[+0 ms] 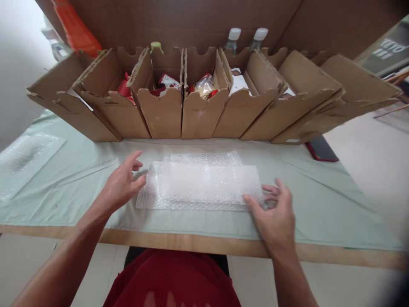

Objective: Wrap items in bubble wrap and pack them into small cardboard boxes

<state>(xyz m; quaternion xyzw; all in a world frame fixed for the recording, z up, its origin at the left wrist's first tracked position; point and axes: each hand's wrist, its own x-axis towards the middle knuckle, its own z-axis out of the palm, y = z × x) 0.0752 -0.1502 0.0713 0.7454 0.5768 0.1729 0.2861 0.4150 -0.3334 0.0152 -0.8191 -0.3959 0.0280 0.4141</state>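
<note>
A folded piece of bubble wrap [211,183] lies flat on the cloth in front of me, its layers overlapping. Whether anything sits inside it I cannot tell. My left hand [123,181] hovers at its left edge, fingers apart and holding nothing. At the right end, my right hand [276,209] has its thumb at the wrap's lower right corner, with the other fingers curved and spread just beyond the edge. No firm grip shows on that side.
Several open cardboard boxes [166,115] stand in a row behind the wrap, some holding red and white packets. Two white-capped bottles [233,40] rise behind them. More bubble wrap [28,160] lies at far left. A dark phone-like object [322,149] rests at right. The table's wooden edge [191,243] runs nearest me.
</note>
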